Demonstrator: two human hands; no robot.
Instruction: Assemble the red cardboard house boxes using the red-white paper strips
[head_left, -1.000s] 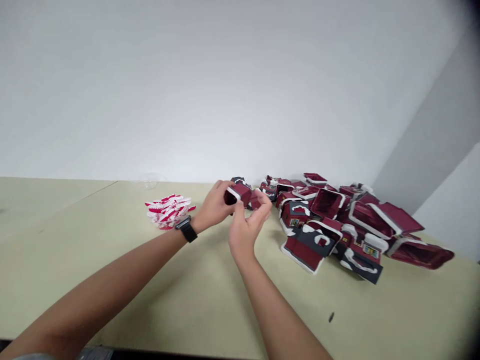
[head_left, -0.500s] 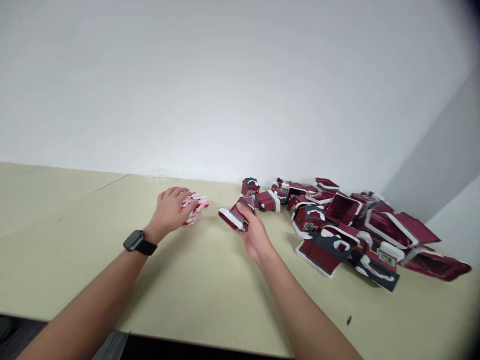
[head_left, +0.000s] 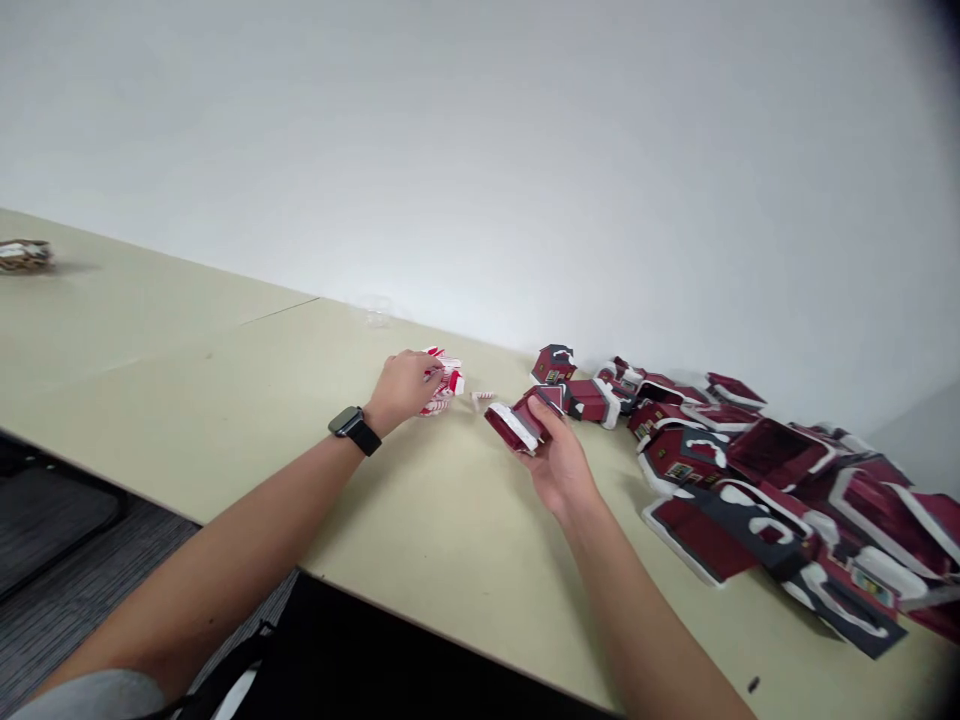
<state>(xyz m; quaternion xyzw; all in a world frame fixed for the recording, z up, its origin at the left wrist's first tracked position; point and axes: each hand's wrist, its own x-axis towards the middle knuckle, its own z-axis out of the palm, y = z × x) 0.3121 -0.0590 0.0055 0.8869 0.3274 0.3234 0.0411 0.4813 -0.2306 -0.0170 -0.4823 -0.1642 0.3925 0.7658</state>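
Observation:
My right hand (head_left: 559, 460) is closed around a small dark red toy house (head_left: 517, 422) with white, snow-like trim, held tilted just above the table, its open end facing left. My left hand (head_left: 405, 388), with a black watch at the wrist, reaches into a small heap of red-and-white striped pieces (head_left: 448, 376) that look like candy canes. Its fingers are curled inward at the heap; what they pinch is hidden. One loose striped piece (head_left: 483, 397) lies between the heap and the held house.
Many similar red houses (head_left: 780, 450) are piled on the right of the table (head_left: 390, 540). One house (head_left: 553, 364) stands upright near the wall. Clear plastic (head_left: 377, 310) lies at the back, a brown bundle (head_left: 25, 256) far left, and a small dark bit (head_left: 754, 685) at front right.
The view has turned left, bringing the brown bundle into sight. My left hand's fingers have curled in at the striped heap, and a loose striped piece now shows. My right hand keeps the house.

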